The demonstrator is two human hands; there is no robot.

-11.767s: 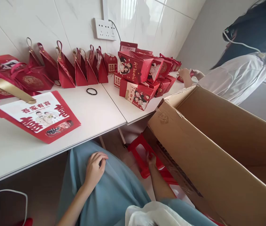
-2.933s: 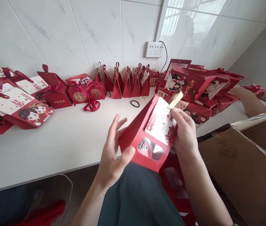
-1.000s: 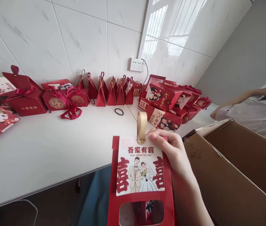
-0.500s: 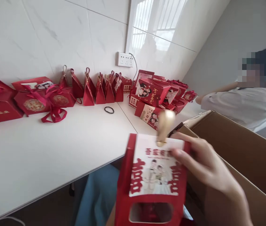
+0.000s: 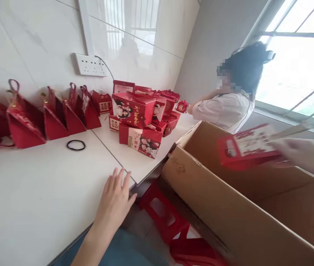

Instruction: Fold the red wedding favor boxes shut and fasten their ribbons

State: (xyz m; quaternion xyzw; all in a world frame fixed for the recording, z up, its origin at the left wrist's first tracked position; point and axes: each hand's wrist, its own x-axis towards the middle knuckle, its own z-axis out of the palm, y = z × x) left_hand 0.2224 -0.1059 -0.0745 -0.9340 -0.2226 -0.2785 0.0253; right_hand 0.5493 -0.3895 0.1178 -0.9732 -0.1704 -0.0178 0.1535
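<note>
A red and white gift box (image 5: 252, 142) with a ribbon loop is gripped in my right hand (image 5: 303, 157), blurred by motion. It hangs tilted over the big cardboard carton (image 5: 215, 199), whose inner wall shows behind it. My left hand (image 5: 116, 194) lies open at the front edge of the white table (image 5: 43, 195), fingers spread and nothing in it. Past its fingertips, a printed red gift box (image 5: 140, 140) lies before a pile of similar boxes (image 5: 134, 109).
Several red triangular boxes (image 5: 25, 122) stand along the tiled wall. A black hair tie (image 5: 76, 145) lies in front of them. Red plastic stools (image 5: 164, 214) are below, beside the carton. A person in a white shirt (image 5: 225, 111) is beyond it. A power strip (image 5: 90, 65) is on the wall.
My right hand has carried the gift box rightward, from in front of me to above the carton. My left hand has come into view on the table edge. The view has turned right.
</note>
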